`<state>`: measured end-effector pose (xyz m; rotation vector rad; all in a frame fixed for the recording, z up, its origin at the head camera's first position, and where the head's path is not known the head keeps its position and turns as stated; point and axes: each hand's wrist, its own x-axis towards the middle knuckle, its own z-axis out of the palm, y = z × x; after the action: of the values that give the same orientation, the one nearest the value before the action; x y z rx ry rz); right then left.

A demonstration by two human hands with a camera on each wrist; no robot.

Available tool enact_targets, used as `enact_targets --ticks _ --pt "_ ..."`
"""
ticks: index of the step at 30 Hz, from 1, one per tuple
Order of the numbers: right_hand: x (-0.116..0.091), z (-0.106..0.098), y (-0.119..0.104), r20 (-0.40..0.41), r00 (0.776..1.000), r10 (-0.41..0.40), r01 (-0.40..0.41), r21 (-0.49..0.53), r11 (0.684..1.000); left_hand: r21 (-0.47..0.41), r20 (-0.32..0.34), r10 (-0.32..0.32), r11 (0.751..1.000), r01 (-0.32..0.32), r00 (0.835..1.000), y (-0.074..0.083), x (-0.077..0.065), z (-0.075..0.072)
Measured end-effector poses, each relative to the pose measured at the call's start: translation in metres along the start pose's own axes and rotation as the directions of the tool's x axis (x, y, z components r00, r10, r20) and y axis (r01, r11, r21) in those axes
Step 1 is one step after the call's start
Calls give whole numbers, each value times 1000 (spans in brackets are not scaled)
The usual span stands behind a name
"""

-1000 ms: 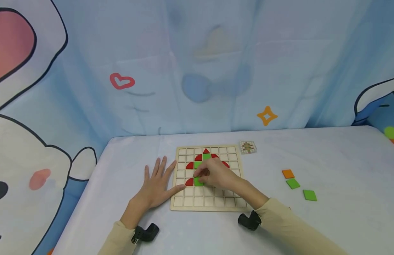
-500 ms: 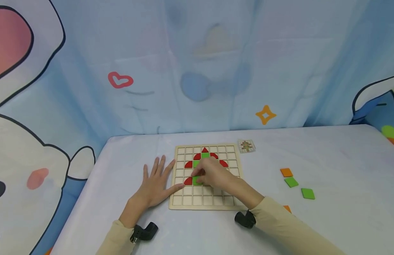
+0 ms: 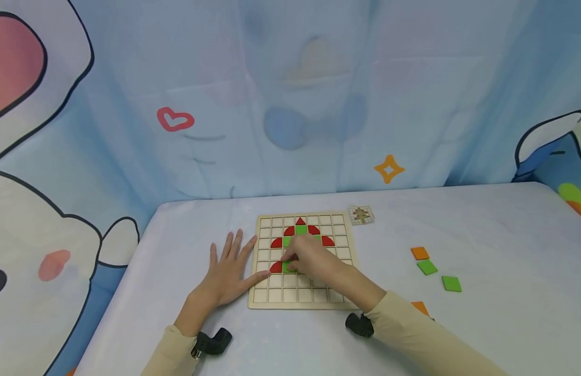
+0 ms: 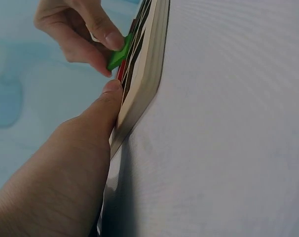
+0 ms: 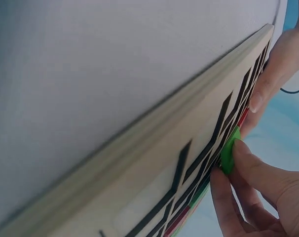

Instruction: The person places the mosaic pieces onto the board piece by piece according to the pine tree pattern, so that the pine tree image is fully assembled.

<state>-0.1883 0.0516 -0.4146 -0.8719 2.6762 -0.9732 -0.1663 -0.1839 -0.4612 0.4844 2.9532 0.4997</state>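
A wooden grid board lies on the table with red and green tiles set in its cells. My right hand pinches a green square tile between thumb and fingers, low at the board's surface. In the left wrist view that green tile is tilted against the board. Just left of it sits a red quarter-round tile. My left hand lies with fingers spread along the board's left side, its thumb on the edge by that red tile. Part of the tile pattern is hidden under my right hand.
Right of the board lie an orange tile and two loose green tiles, the nearer one apart. Another orange tile is partly covered by my right sleeve. A small pattern card lies at the board's back right corner.
My right forearm has shifted slightly left, uncovering the orange tile by the sleeve. The right hand keeps its pinch at the same cell, and the left hand stays put.
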Motion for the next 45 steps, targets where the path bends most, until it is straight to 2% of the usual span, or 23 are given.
enact_targets --ticks 6,13,16,21,25,29,37,45 --pt "-2 4 -2 3 999 -39 39 -107 994 3 -5 1 1000 -1 1000 0 0 0" --pt "-3 6 0 -12 991 -131 126 -192 973 10 12 -8 1000 8 1000 -1 2 -1" --pt "-6 5 0 -14 992 -123 119 -163 980 0 8 -6 1000 6 1000 -1 1 -2" --pt "-16 -4 4 43 994 -102 104 -59 993 3 -2 -4 1000 4 1000 -1 -1 -2" --pt "-31 -15 10 68 991 -113 113 4 994 8 -11 -4 1000 4 1000 0 -1 -1" --pt "-55 -36 19 55 994 -90 90 3 996 6 -5 -6 1000 6 1000 0 1 0" --pt "-103 -85 57 -48 999 22 -25 -58 998 1 -20 0 1000 0 1000 -1 0 0" --pt "-136 -111 111 -121 986 118 -136 -154 979 -6 -8 10 1000 -10 1000 1 -1 0"
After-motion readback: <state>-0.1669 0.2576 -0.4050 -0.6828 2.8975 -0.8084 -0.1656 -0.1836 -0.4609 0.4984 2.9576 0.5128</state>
